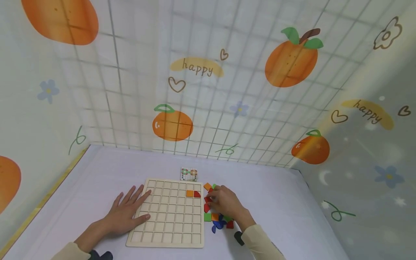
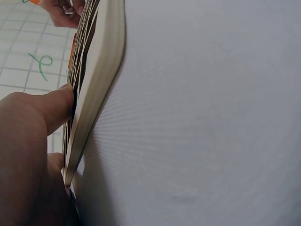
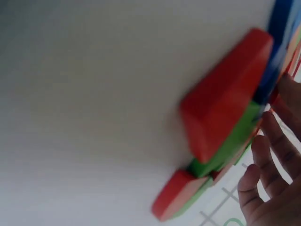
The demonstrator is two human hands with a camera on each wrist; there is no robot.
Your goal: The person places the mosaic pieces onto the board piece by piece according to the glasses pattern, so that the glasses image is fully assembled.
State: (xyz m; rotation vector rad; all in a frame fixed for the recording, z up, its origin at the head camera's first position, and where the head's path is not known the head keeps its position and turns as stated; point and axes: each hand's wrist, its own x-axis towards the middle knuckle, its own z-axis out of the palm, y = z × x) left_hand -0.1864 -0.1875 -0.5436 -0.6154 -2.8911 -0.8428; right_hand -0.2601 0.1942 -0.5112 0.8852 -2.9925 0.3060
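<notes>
Loose pieces (image 1: 215, 217) lie right of the board (image 1: 169, 213), card (image 1: 189, 174) behind it

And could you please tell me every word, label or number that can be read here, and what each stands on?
"happy": on a yellow patch of the back wall.
"happy": on another yellow patch of the right wall.
Any text on the small card is too small to read.

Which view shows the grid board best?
The head view: nearly all of the grid board shows, the left hand covering part. The left wrist has it nearly edge-on; the right wrist, none I can discern.
</notes>
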